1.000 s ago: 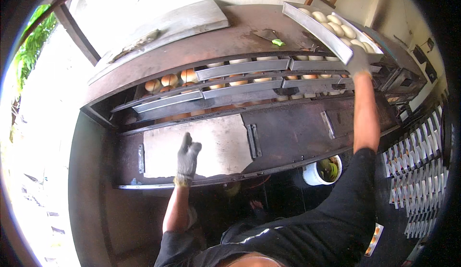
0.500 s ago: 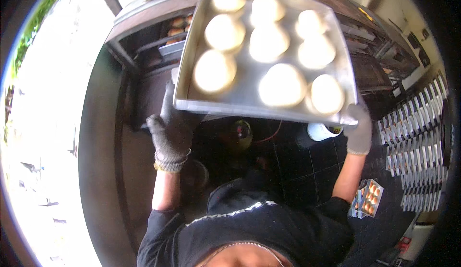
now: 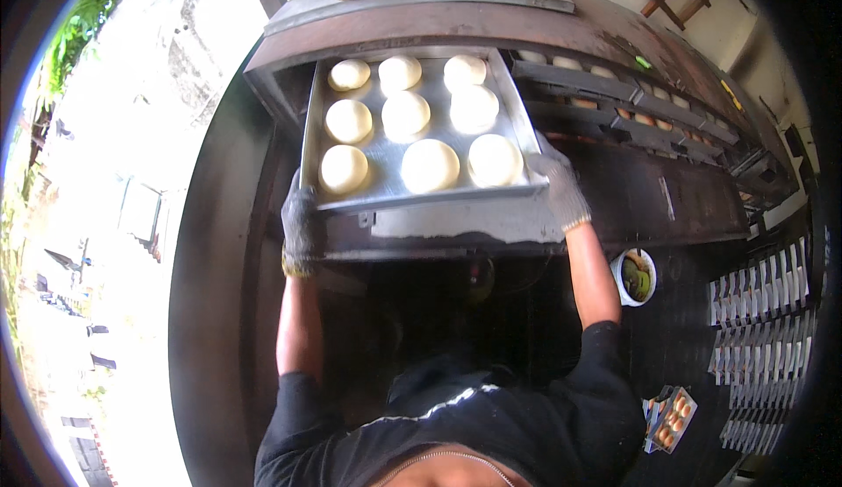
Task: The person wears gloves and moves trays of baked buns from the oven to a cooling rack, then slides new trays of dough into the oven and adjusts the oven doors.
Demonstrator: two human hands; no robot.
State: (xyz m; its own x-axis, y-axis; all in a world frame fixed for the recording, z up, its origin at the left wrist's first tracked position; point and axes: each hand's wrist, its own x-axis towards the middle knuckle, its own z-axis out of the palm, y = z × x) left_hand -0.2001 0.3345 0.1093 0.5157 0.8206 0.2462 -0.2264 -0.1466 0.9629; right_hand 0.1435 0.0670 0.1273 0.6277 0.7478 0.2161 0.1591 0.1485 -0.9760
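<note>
A square metal tray (image 3: pixel 386 202) holds several pale, round dough buns (image 3: pixel 406 116), spaced apart. It lies level, its far part inside the left end of the wide oven opening, below the oven's brown top edge (image 3: pixel 377 33). Both my hands wear grey knitted gloves. My left hand (image 3: pixel 301 228) is closed at the tray's near left corner, its fingers partly hidden by the tray wall. Around the near right corner, my right hand (image 3: pixel 560 184) is gripping the rim.
To the right, more trays of buns (image 3: pixel 645 119) sit in the oven. A white bucket (image 3: pixel 621 281) stands on the dark floor. Beyond it are tall stacks of metal trays (image 3: pixel 761 290). Browned buns (image 3: pixel 674 421) lie in small-looking trays at the lower right.
The tray has moved forward and lower, into the oven opening. My left hand, apart from the tray with fingers spread before, now holds its left corner. My right hand has kept its grip.
</note>
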